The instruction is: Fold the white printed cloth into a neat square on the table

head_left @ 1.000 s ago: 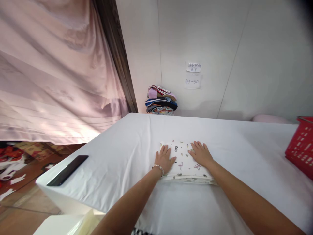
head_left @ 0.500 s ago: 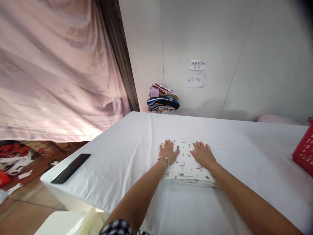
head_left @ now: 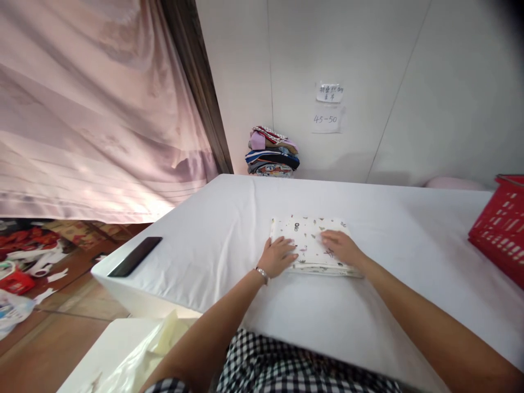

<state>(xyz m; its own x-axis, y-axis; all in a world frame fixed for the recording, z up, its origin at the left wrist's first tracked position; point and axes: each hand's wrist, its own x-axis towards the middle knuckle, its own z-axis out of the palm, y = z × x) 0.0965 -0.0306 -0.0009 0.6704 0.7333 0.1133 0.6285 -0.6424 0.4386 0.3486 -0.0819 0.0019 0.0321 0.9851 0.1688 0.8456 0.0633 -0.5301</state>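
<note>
A folded white cloth [head_left: 307, 240] with small printed figures lies flat on the white-covered table [head_left: 213, 234], its layered edge towards me. My left hand [head_left: 278, 256] rests on its near left corner, fingers stretched out over the top. On the right part of the cloth lies my right hand [head_left: 341, 248], fingers extended and pointing left, the thumb side hard to make out. Neither hand grips the fabric. A bracelet [head_left: 262, 274] circles my left wrist.
A dark flat phone-like slab [head_left: 136, 256] lies at the table's left edge. A red basket [head_left: 501, 229] stands at the right. Behind the table is a stack of folded fabrics [head_left: 272, 153]. A pink curtain [head_left: 94, 109] hangs at left; a white stool-like surface [head_left: 110, 344] holds plastic bags.
Both hands have slid towards me over the cloth, from its far part to its nearer part. The camera view has shifted, bringing more of the red basket and the checked clothing into sight.
</note>
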